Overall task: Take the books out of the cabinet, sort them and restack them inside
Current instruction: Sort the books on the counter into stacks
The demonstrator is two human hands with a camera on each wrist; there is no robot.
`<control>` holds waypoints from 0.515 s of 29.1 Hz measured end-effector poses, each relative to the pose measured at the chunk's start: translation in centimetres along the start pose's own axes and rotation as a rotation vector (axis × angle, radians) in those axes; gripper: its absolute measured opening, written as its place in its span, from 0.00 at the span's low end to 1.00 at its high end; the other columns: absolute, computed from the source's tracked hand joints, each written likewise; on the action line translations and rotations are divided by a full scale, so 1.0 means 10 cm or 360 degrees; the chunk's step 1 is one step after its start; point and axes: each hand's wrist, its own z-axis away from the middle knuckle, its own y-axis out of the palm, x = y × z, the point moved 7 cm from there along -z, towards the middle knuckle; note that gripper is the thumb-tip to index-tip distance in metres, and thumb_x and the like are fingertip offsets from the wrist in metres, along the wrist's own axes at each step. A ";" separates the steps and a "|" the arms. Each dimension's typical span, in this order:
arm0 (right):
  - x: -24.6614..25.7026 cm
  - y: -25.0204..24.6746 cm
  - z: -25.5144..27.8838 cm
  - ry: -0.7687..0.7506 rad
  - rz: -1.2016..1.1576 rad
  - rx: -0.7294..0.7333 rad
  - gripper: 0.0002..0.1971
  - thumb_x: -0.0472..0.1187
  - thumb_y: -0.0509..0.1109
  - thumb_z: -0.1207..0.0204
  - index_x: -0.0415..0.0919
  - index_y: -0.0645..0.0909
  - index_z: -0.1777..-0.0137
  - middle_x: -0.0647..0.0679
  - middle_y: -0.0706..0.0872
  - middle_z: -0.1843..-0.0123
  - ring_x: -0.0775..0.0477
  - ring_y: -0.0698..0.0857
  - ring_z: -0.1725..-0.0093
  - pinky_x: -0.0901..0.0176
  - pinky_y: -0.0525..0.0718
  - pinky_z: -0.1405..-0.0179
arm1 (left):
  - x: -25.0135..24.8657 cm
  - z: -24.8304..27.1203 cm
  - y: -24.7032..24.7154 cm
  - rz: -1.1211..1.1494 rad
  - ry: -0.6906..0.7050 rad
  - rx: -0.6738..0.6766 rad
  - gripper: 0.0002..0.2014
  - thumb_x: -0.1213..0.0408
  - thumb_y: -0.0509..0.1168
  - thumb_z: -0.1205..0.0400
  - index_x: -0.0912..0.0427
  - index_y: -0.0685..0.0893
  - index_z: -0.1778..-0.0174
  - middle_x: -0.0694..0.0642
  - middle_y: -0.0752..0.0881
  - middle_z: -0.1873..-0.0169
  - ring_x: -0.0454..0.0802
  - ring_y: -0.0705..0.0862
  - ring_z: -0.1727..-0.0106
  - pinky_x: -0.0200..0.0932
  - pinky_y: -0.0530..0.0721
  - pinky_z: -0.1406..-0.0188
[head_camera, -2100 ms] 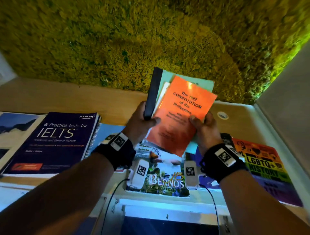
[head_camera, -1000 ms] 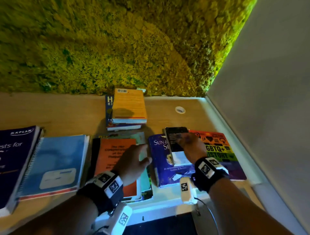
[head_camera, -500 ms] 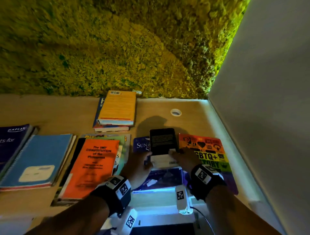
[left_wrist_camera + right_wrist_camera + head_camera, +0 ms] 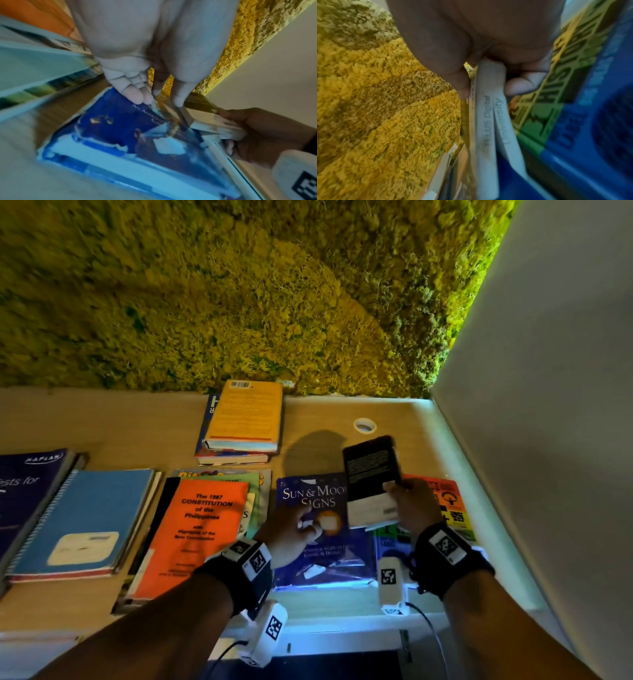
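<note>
My right hand (image 4: 409, 503) grips a small black paperback (image 4: 371, 470) by its lower end and holds it tilted above the other books. In the right wrist view the thumb and fingers (image 4: 520, 86) pinch its stamped page edge (image 4: 488, 121). My left hand (image 4: 291, 529) rests with relaxed fingers (image 4: 142, 94) on the blue "Sun & Moon Signs" book (image 4: 325, 556), which lies flat on the wooden top. A rainbow LGBTQ+ History book (image 4: 448, 501) lies under and right of the paperback. Left of the blue book, an orange Constitution booklet (image 4: 198, 529) tops a stack.
A yellow book on a short stack (image 4: 246, 416) sits at the back by the moss wall (image 4: 239, 302). A blue spiral notebook (image 4: 85, 518) and a dark Kaplan book (image 4: 27, 491) lie far left. A white side wall (image 4: 548, 405) bounds the right. A round cable hole (image 4: 364, 425) is behind the paperback.
The orange-topped stack was set down at the left. Both hands then held the black paperback; now the left has let go onto the blue book and the right has raised the paperback rightward.
</note>
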 end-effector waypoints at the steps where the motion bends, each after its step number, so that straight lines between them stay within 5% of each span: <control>1: 0.02 -0.10 -0.03 -0.0024 0.0004 -0.0092 0.11 0.53 0.75 0.27 0.48 0.79 0.54 0.35 0.90 0.57 0.35 0.91 0.61 0.42 0.89 0.63 | 0.00 -0.01 -0.01 -0.0040 -0.0023 0.0009 0.26 0.47 0.62 0.13 0.55 0.75 0.21 0.57 0.82 0.28 0.55 0.84 0.32 0.45 0.82 0.41; 3: 0.14 -0.23 -0.02 -0.0082 -0.0038 -0.0190 0.16 0.57 0.75 0.31 0.50 0.75 0.52 0.40 0.89 0.58 0.35 0.90 0.59 0.33 0.90 0.56 | -0.05 -0.03 -0.02 0.0082 -0.0042 0.0064 0.23 0.47 0.58 0.11 0.59 0.81 0.27 0.62 0.83 0.29 0.56 0.85 0.34 0.49 0.82 0.32; 7: 0.64 -0.10 0.30 -0.0512 0.0236 -0.0264 0.12 0.50 0.74 0.25 0.50 0.75 0.48 0.46 0.86 0.53 0.41 0.86 0.56 0.45 0.86 0.53 | -0.28 0.00 -0.09 0.0966 -0.0154 0.0058 0.21 0.39 0.57 0.14 0.48 0.78 0.34 0.58 0.86 0.37 0.57 0.86 0.37 0.57 0.82 0.33; 10: 0.79 0.44 0.63 -0.0885 0.0640 0.0192 0.10 0.50 0.70 0.26 0.49 0.84 0.47 0.47 0.86 0.51 0.46 0.84 0.54 0.53 0.81 0.54 | -0.36 -0.01 -0.12 0.1494 -0.0187 -0.0017 0.23 0.36 0.61 0.18 0.48 0.81 0.36 0.55 0.90 0.44 0.58 0.88 0.42 0.60 0.84 0.38; 13: 0.59 0.83 0.81 -0.0818 0.0693 0.0768 0.09 0.46 0.70 0.19 0.49 0.87 0.43 0.50 0.91 0.45 0.53 0.86 0.51 0.58 0.83 0.51 | -0.15 -0.03 -0.16 0.1417 -0.0254 -0.0128 0.16 0.49 0.70 0.17 0.55 0.85 0.39 0.57 0.93 0.52 0.59 0.91 0.47 0.57 0.91 0.51; 15: 0.51 0.77 0.72 -0.0702 0.0620 0.0652 0.11 0.44 0.70 0.18 0.46 0.86 0.39 0.45 0.90 0.41 0.48 0.87 0.46 0.57 0.83 0.46 | 0.02 -0.04 -0.22 0.1181 -0.0248 -0.0190 0.12 0.59 0.70 0.17 0.57 0.85 0.39 0.59 0.93 0.52 0.59 0.91 0.48 0.57 0.91 0.49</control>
